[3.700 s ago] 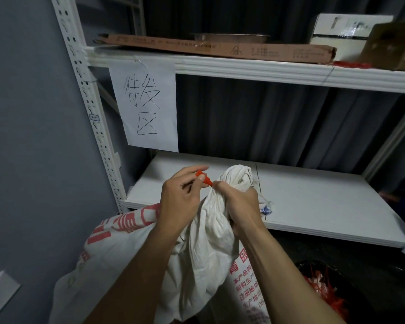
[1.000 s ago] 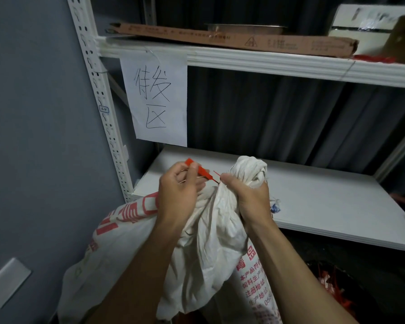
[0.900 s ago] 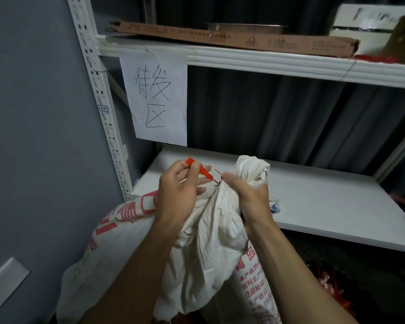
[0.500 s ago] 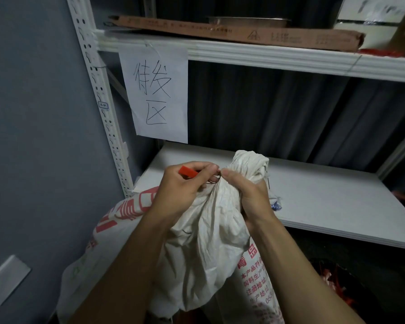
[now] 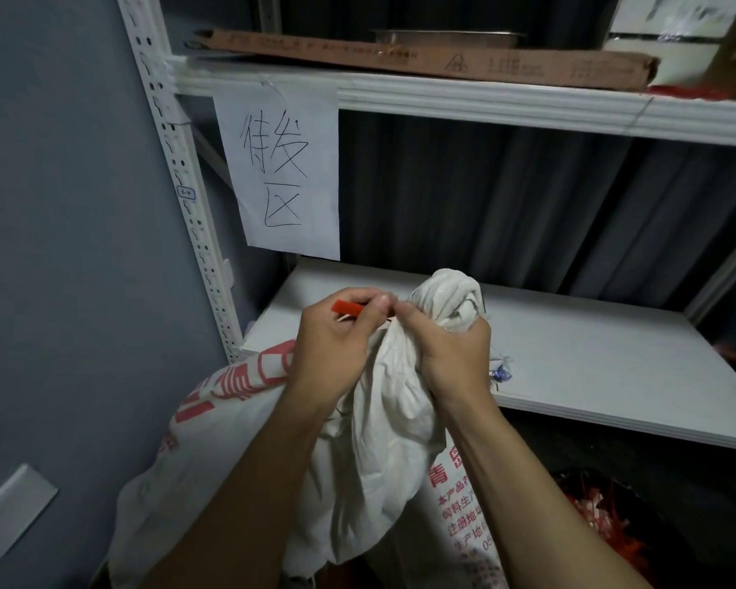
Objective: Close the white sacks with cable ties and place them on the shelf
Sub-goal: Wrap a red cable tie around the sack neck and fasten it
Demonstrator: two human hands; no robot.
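A white sack (image 5: 383, 452) with red printing stands in front of the white shelf (image 5: 591, 359), its neck gathered into a bunch. My right hand (image 5: 447, 354) squeezes that neck just below the crumpled top. My left hand (image 5: 336, 346) pinches a red cable tie (image 5: 347, 308) at the left side of the neck, its flat tag end sticking out to the left. The tie's thin strap is mostly hidden between my fingers and the cloth. Fingertips of both hands meet at the neck.
A paper sign (image 5: 285, 172) with handwritten characters hangs from the upper shelf (image 5: 485, 99), which carries a flat cardboard box (image 5: 421, 57). A perforated upright (image 5: 179, 184) runs along the grey wall on the left. A dark bin with red ties (image 5: 604, 516) sits low on the right.
The red tie was angled up and away from the neck; my left hand has since drawn close to the neck, with the tie now lying flat and mostly covered by my fingers.
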